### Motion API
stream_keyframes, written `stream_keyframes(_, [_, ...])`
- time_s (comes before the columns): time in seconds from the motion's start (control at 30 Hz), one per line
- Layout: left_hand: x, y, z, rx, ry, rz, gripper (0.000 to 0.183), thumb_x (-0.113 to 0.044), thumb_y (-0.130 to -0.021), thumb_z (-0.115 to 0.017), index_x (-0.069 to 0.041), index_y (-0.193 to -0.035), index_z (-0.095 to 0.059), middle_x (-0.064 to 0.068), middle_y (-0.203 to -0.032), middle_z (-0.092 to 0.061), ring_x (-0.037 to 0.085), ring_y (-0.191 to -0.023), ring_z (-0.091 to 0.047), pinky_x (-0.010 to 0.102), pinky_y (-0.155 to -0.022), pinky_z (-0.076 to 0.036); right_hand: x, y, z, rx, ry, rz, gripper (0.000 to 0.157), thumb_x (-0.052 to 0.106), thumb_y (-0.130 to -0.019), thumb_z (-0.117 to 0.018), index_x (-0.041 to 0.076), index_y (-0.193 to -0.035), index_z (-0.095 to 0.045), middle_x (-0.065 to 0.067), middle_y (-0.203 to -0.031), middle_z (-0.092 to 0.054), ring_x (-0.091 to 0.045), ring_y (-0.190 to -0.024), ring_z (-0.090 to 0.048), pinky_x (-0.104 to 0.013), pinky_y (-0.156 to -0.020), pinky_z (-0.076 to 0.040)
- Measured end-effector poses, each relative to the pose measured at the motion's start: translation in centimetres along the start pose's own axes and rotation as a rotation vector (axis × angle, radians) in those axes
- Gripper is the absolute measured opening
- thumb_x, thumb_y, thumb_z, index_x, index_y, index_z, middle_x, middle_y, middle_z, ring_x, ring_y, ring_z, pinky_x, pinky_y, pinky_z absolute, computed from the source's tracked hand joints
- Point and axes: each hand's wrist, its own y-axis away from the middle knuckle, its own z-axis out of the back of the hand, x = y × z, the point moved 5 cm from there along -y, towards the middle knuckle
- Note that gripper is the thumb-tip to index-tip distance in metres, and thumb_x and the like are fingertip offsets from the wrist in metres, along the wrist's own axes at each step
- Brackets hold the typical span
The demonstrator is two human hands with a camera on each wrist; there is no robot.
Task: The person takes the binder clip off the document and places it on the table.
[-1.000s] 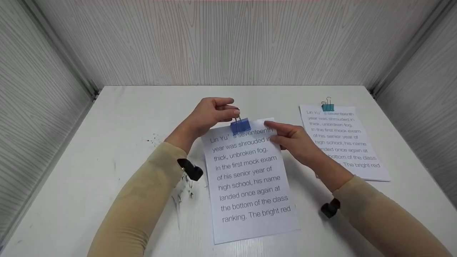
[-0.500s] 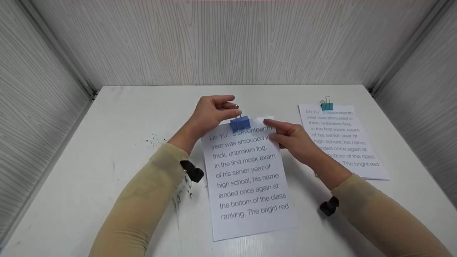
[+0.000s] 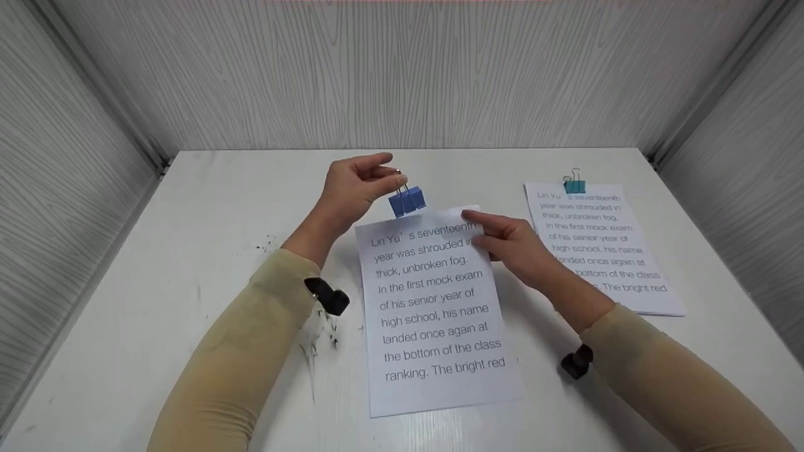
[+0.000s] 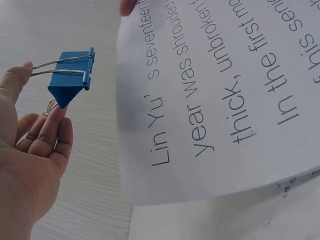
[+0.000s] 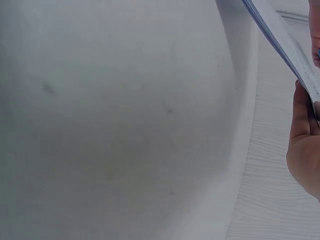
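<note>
My left hand (image 3: 355,188) pinches the wire handles of a blue binder clip (image 3: 408,201) between thumb and fingers. In the left wrist view the binder clip (image 4: 71,75) is apart from the top edge of the printed paper stack (image 4: 200,100), with a gap between them. My right hand (image 3: 518,248) grips the upper right side of that paper stack (image 3: 433,314), which is raised at its top and tilted. The right wrist view shows the right hand (image 5: 304,150) at the stack's edge (image 5: 280,42), where several sheets lie together.
To the right, a second printed paper stack (image 3: 603,245) lies on the white table (image 3: 188,263) with a teal binder clip (image 3: 575,186) on its top edge. Dark smudges (image 3: 330,333) mark the table left of the held stack. Grey wood-grain panels (image 3: 402,75) enclose the back and sides.
The blue binder clip has come off the stack's top edge, moving up and left with my left hand. My right hand keeps its grip on the paper, almost unmoved.
</note>
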Motion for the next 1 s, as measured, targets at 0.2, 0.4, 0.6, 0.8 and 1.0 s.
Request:
stream_keyframes(0.2, [0.0,0.5,1.4,-0.013,-0.012,0.013,0.057,-0.018,-0.092,-0.086,-0.009,-0.145,-0.067,0.008,-0.118,-0.076,0.020,-0.109,-0.075,0.030,-0.101,-0.057,-0.3,-0.4,0.5,-0.029,0.003,-0.017,0.052,0.005,-0.105,-0.065,0.024,-0.152,-0.061,-0.005,-0.138,-0.071,-0.024,-0.119,-0.071,-0.030,-0.088,-0.061])
stream_keyframes(0.4, [0.5,1.2,2.7,-0.022,-0.011,0.040,0.056,-0.017,-0.093,-0.086,-0.010,-0.145,-0.067,0.009,-0.119,-0.076,0.021,-0.109,-0.075,0.030,-0.102,-0.056,-0.5,-0.8,0.8,-0.053,0.012,-0.056,0.052,0.007,-0.105,-0.065,0.028,-0.152,-0.061,-0.003,-0.140,-0.069,-0.023,-0.121,-0.069,-0.030,-0.089,-0.060])
stream_keyframes(0.6, [0.8,2.1,3.9,-0.018,-0.061,0.060,0.057,-0.021,-0.093,-0.086,-0.012,-0.146,-0.067,0.008,-0.120,-0.076,0.021,-0.110,-0.074,0.031,-0.104,-0.055,-0.8,-1.4,1.0,-0.067,0.052,-0.067,0.054,0.007,-0.105,-0.065,0.030,-0.153,-0.060,-0.001,-0.142,-0.068,-0.022,-0.122,-0.069,-0.030,-0.089,-0.060])
stream_keyframes(0.8, [1.1,2.8,4.9,0.000,-0.105,0.083,0.058,-0.025,-0.094,-0.085,-0.014,-0.147,-0.065,0.007,-0.123,-0.076,0.021,-0.113,-0.073,0.033,-0.106,-0.054,-1.4,-2.0,1.0,-0.050,0.051,-0.061,0.055,0.005,-0.105,-0.064,0.025,-0.155,-0.058,-0.002,-0.147,-0.065,-0.021,-0.124,-0.068,-0.030,-0.089,-0.059])
stream_keyframes(1.0, [1.7,3.5,6.0,0.010,-0.112,0.107,0.052,-0.024,-0.094,-0.085,-0.011,-0.142,-0.068,0.006,-0.121,-0.075,0.019,-0.112,-0.073,0.032,-0.105,-0.055,-1.8,-2.5,1.0,-0.042,0.077,-0.049,0.057,0.004,-0.104,-0.065,0.017,-0.158,-0.054,-0.001,-0.154,-0.059,-0.019,-0.133,-0.062,-0.033,-0.102,-0.054])
